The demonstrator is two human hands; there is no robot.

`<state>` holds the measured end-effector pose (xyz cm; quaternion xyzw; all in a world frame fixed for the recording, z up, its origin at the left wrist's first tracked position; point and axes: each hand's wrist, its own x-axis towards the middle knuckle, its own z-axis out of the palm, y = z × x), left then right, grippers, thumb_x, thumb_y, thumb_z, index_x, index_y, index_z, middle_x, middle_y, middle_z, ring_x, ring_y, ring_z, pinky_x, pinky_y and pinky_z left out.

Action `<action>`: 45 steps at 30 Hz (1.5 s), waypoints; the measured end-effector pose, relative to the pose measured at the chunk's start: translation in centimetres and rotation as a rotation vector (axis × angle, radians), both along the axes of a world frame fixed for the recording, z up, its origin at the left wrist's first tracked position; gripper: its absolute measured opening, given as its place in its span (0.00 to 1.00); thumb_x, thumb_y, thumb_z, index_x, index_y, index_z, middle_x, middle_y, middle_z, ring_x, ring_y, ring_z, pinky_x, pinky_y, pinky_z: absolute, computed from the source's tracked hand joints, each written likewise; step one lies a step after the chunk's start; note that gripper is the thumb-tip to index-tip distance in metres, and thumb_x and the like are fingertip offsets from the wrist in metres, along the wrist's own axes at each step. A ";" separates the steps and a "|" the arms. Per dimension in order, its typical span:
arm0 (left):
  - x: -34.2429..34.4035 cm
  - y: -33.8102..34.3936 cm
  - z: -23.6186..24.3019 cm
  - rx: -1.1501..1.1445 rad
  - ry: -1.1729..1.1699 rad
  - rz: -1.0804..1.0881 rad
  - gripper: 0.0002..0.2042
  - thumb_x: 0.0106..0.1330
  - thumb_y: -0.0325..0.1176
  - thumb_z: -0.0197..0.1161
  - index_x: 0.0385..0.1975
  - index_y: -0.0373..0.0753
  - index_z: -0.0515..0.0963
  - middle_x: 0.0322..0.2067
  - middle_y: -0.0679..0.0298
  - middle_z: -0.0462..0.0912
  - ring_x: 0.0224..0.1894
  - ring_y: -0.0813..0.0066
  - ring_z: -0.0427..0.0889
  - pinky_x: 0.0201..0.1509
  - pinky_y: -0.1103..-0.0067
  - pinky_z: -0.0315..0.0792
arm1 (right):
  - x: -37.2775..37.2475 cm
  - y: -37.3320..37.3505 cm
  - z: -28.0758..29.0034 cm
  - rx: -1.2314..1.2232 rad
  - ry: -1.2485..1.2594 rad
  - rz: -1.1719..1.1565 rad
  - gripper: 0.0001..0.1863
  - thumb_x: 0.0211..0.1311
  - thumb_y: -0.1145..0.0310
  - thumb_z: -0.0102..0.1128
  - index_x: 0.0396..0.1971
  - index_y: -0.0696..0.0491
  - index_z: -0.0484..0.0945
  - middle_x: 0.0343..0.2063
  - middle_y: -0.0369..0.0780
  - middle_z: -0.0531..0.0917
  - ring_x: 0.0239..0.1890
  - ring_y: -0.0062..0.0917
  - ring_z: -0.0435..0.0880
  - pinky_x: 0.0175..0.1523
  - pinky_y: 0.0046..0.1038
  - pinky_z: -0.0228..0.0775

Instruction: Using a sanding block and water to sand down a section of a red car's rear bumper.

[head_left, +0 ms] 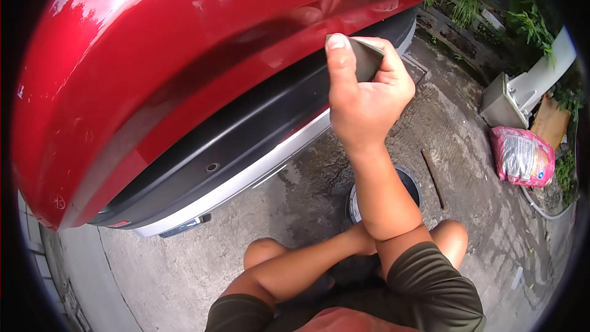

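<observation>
My right hand [369, 101] is raised beside the car's rear bumper, thumb and fingers closed around a dark grey, bent sheet of sandpaper [367, 61]. Glossy red paintwork [203, 43] curves across the upper left, with small round marks drawn at its lower left. Below it runs a black plastic bumper section [246, 141] with a pale lower strip [246, 179]. My left forearm [307, 264] crosses my lap toward the right. Its hand [364, 238] mostly disappears beneath my right elbow, so the fingers are hidden.
A bucket [353, 204] stands behind my right forearm, partly covered by it. On the wet concrete [319, 184] lies a thin brown stick [433, 178]. To the right are a pink bag [522, 157], a pale hose [541, 212], a grey post [547, 77] and green plants [534, 27].
</observation>
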<state>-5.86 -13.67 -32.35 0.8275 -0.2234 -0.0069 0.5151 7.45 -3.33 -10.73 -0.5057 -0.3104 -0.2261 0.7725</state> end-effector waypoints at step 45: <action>-1.9 1.4 -8.4 0.077 0.472 -0.200 0.28 0.80 0.45 0.56 0.76 0.44 0.66 0.78 0.57 0.60 0.80 0.63 0.56 0.83 0.66 0.49 | -7.0 4.0 -1.6 -0.166 -0.658 -0.379 0.17 0.48 0.65 0.68 0.41 0.41 0.90 0.42 0.23 0.86 0.46 0.28 0.70 0.50 0.30 0.57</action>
